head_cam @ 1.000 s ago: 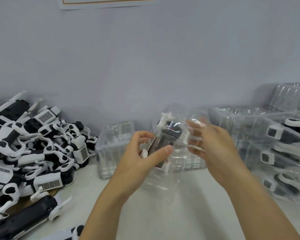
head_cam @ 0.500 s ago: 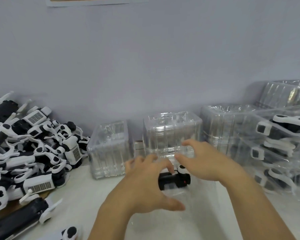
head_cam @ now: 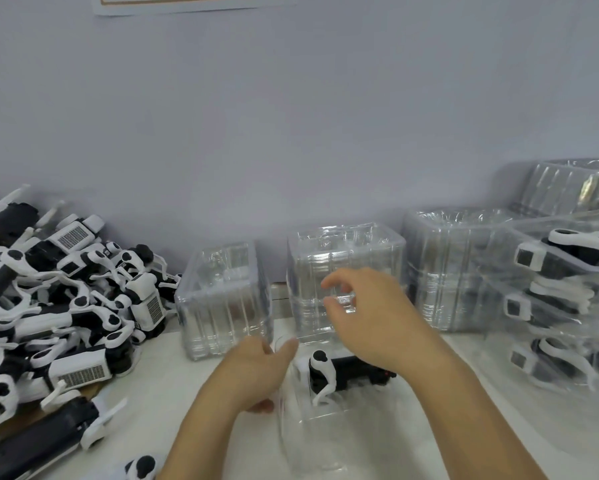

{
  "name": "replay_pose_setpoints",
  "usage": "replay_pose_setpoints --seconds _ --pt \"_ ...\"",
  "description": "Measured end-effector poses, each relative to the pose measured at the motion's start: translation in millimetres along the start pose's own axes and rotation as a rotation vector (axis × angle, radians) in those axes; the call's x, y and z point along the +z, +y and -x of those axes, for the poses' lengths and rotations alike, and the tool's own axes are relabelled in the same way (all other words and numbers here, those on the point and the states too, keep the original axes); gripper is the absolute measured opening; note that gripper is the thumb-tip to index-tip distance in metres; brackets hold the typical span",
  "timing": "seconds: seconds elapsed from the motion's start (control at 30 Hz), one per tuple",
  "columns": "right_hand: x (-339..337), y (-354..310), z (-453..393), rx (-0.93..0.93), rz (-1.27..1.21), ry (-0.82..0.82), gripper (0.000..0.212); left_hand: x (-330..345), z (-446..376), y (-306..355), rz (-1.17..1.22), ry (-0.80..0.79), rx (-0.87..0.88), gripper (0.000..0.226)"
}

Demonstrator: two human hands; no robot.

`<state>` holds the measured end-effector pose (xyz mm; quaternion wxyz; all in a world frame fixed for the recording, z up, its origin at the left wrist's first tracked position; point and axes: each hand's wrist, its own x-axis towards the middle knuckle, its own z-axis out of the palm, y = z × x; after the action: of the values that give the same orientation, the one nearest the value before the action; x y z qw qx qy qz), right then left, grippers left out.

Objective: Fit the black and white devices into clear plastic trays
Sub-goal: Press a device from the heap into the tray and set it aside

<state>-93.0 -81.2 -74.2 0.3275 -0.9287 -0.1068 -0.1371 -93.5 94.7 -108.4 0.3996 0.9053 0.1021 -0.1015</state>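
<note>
A black and white device (head_cam: 339, 372) lies in a clear plastic tray (head_cam: 312, 441) on the white table in front of me. My left hand (head_cam: 256, 372) grips the tray's left rim, thumb on top and fingers curled beneath. My right hand (head_cam: 370, 317) hovers above the device's right end with thumb and fingers loosely apart and nothing in them, in front of the middle stack of empty clear trays (head_cam: 346, 258).
A big heap of loose devices (head_cam: 59, 306) fills the left side. Another stack of empty trays (head_cam: 222, 299) stands left of the middle one, and a third (head_cam: 454, 271) to the right. Filled trays (head_cam: 561, 306) are piled at the far right against the wall.
The tray with the device, held up in both hands a second ago, now rests on the table. My right hand has lifted off it toward the middle stack.
</note>
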Motion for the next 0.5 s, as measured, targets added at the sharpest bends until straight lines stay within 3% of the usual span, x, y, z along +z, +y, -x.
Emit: replay_pose_setpoints --seconds 0.13,0.2,0.3,0.5 --pt "9.0 -8.4 0.0 -0.062 -0.044 0.060 0.019 10.2 0.8 -0.4 -0.047 0.047 0.103 0.039" --pt "11.1 -11.8 -0.4 -0.080 -0.053 0.095 0.017 15.8 1.4 2.0 0.080 0.034 0.133 0.043" --pt "11.2 -12.8 -1.5 -0.074 -0.067 0.121 0.016 25.7 0.4 5.3 0.341 -0.130 0.185 0.031" --pt "11.8 -4.3 -3.9 -0.027 -0.119 0.095 0.020 50.3 0.0 9.0 0.475 -0.367 0.264 0.024"
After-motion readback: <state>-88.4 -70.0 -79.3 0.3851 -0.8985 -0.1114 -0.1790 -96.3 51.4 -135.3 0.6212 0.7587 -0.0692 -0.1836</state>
